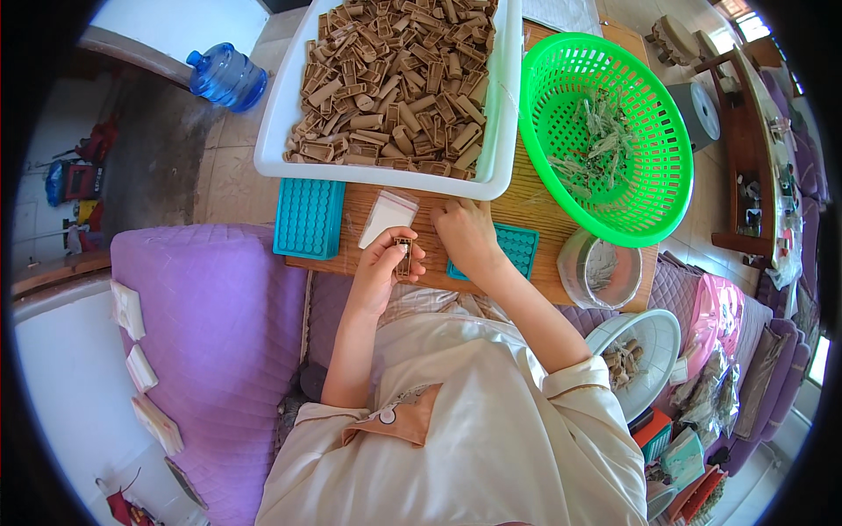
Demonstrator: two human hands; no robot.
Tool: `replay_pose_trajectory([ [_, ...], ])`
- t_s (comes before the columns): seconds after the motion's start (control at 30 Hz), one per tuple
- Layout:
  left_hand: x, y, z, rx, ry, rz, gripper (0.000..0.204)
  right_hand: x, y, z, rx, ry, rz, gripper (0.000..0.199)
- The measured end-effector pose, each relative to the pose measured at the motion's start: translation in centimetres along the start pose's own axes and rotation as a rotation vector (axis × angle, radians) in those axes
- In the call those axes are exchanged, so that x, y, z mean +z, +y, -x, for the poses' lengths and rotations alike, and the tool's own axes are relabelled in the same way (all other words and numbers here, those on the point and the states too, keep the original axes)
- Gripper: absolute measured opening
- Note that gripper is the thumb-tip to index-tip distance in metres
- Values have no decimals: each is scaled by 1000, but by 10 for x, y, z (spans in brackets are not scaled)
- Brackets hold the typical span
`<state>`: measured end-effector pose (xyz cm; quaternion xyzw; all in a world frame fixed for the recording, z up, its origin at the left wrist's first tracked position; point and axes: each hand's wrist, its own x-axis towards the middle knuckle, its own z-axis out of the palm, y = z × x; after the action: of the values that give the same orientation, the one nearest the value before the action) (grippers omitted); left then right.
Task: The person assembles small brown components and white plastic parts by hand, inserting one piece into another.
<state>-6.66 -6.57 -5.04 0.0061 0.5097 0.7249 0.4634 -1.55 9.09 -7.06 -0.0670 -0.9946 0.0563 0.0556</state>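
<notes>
Operating remotely, I observed the left hand [382, 262] clamped on a small brown part [403, 262]; the white bin [386, 178] stood just beyond the right hand [467, 233], whose grip I could not tell, and a teal tray [521, 251] lay partly hidden behind it

No text, label or number can be read; print on the pink bag [717, 311], well right of the fingers [417, 253], is indistinct.
</notes>
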Motion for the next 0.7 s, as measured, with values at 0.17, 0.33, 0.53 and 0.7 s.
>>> replay_pose_trajectory([
  [0.17,2,3,2,-20,14,-16,20,-14,-7,-5,0,-168,-17,10],
  [0.33,12,10,9,-26,20,-50,22,-25,-2,-1,58,85,-407,9],
  [0.53,32,21,24,-30,-22,-71,25,-65,-9,21,127,319,-904,15],
  [0.7,42,16,28,10,-88,-97,29,-73,-17,40,90,453,-928,20],
])
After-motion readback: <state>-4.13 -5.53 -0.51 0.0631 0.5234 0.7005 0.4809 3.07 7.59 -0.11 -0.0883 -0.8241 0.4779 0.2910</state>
